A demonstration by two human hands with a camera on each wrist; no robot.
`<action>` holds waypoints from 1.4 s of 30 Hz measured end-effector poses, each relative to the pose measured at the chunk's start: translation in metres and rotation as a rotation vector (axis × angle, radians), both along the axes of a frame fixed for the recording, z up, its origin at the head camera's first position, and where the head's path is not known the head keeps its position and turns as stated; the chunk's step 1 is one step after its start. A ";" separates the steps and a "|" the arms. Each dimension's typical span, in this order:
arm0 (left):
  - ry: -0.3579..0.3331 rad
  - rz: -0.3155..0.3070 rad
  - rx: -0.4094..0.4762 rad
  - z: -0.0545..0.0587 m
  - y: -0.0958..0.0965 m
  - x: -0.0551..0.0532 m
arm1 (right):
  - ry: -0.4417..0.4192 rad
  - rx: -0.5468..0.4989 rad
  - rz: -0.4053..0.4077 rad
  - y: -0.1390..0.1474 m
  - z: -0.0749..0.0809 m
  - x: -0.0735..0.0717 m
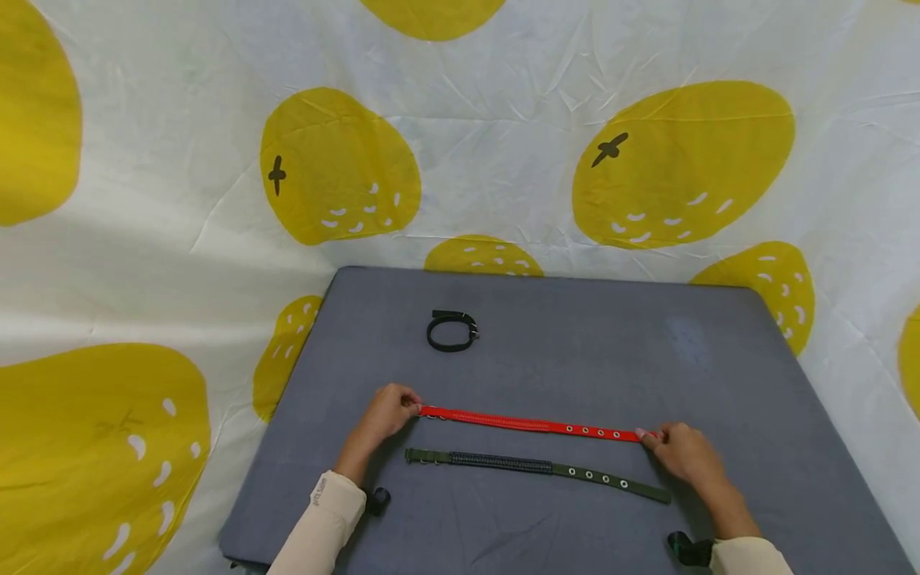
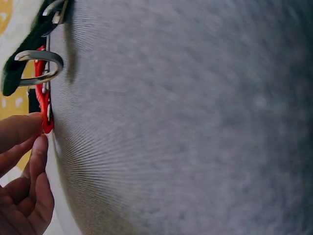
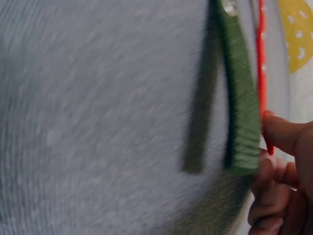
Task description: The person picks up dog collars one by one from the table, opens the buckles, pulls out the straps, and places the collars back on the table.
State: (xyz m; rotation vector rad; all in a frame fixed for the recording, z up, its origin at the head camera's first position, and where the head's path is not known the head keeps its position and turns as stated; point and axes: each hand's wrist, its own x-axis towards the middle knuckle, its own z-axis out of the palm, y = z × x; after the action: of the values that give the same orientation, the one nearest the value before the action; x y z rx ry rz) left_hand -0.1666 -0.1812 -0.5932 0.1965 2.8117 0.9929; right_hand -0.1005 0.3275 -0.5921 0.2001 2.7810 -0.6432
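A red collar (image 1: pixel 503 420) with metal eyelets lies stretched out lengthwise between both hands. My left hand (image 1: pixel 391 410) pinches its buckle end, and my right hand (image 1: pixel 683 451) pinches the eyelet end between thumb and fingers. Nearer to me and roughly parallel lies a green collar (image 1: pixel 503 462) with a dark braided middle and eyelets, touched by neither hand. In the left wrist view the green collar's metal ring (image 2: pixel 55 68) shows close up, beside the red collar (image 2: pixel 45 105). The right wrist view has the green collar's free end (image 3: pixel 242 132) next to the right hand.
Farther back on the grey padded table (image 1: pixel 575 351) lies a black collar (image 1: pixel 451 347) curled into a loop. White cloth (image 1: pixel 496 160) printed with yellow fruit hangs behind the table and along its sides.
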 end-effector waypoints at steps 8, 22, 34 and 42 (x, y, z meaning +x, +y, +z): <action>0.034 0.007 -0.031 0.003 0.000 -0.010 | -0.069 0.047 -0.066 0.000 0.005 -0.014; 0.083 -0.126 0.051 0.060 -0.014 -0.057 | 0.231 -0.075 0.058 -0.025 0.068 -0.068; 0.048 -0.202 -0.167 0.083 0.044 -0.141 | 0.183 -0.081 0.370 -0.147 0.084 -0.167; 0.006 -0.179 -0.400 0.047 0.069 -0.164 | 0.184 -0.017 0.346 -0.224 0.041 -0.201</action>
State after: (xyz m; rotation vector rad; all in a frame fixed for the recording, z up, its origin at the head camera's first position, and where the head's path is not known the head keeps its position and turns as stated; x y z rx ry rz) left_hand -0.3308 -0.1125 -0.5461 0.3907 2.8610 0.3821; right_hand -0.3010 0.1030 -0.5510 -0.3538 2.8780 -0.6216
